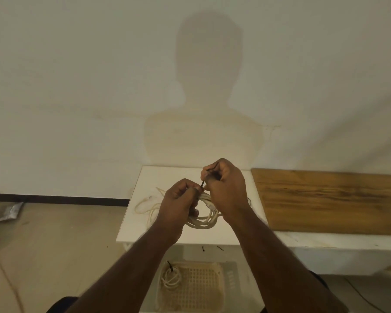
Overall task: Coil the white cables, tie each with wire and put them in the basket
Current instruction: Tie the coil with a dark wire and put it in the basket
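My left hand [181, 202] grips a coiled white cable [205, 219] above the small white table [142, 231]. My right hand [224, 188] pinches a thin black wire [202, 184] that runs down to the top of the coil between both hands. A loose white cable [147, 205] lies uncoiled on the table to the left of the hands. On the floor below stands the cream basket [212, 290], with one tied white coil [171, 277] in its left side.
A wooden board [325, 199] lies on the white bench to the right. Two short black wire pieces [212, 248] lie on the floor under the table edge. A silver packet [10, 212] sits on the floor at far left by the wall.
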